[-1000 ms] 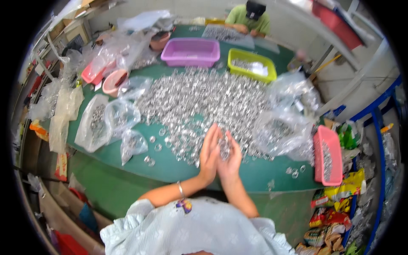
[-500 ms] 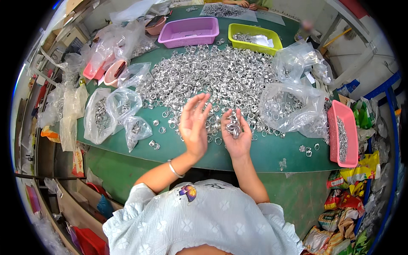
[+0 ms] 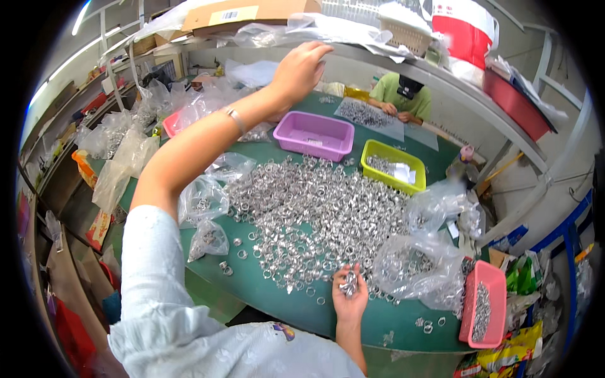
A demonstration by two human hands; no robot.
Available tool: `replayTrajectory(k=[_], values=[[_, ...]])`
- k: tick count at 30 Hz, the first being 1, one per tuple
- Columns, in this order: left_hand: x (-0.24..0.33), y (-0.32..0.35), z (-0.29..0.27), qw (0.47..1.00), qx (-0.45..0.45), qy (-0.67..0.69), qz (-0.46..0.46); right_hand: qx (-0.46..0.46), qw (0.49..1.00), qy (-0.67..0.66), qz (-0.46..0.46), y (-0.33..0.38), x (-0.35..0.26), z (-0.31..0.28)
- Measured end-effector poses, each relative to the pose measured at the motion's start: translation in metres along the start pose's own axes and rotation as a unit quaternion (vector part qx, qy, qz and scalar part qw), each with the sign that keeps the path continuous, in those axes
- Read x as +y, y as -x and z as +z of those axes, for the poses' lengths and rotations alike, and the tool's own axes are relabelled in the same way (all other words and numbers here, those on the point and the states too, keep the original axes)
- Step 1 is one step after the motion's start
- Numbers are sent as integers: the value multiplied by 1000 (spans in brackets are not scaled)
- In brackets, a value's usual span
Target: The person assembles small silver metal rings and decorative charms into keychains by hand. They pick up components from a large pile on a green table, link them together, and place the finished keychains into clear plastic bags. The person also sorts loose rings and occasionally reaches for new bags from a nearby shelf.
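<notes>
In the head view, the right hand (image 3: 350,301) is turned palm up, probably so its metal rings (image 3: 348,285) won't spill, fingers curled around them beside the loose pile (image 3: 334,208) on the green table (image 3: 252,293). The left hand (image 3: 299,74) is raised near the shelf (image 3: 504,120), fingers bent; whether they grip anything, I cannot tell.
</notes>
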State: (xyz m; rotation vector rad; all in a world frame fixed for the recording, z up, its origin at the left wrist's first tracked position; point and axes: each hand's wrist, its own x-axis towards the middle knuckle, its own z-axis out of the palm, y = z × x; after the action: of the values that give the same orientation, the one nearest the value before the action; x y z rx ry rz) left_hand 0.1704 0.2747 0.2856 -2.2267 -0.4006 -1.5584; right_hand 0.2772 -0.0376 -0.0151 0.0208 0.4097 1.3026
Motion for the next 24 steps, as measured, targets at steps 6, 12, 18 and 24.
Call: replayTrajectory(k=[6, 12, 18, 24], values=[[-68, -75, 44, 937, -230, -216, -152, -29, 999, 10, 31, -4, -14, -13], [-106, -109, 96, 903, -353, -208, -128, -12, 997, 33, 76, -6, -13, -9], [-147, -126, 132, 882, -411, -161, -165, 25, 992, 99, 78, -22, -7, -14], [-174, -126, 152, 895, -373, -152, -191, 7, 988, 136, 78, -28, -8, -20]])
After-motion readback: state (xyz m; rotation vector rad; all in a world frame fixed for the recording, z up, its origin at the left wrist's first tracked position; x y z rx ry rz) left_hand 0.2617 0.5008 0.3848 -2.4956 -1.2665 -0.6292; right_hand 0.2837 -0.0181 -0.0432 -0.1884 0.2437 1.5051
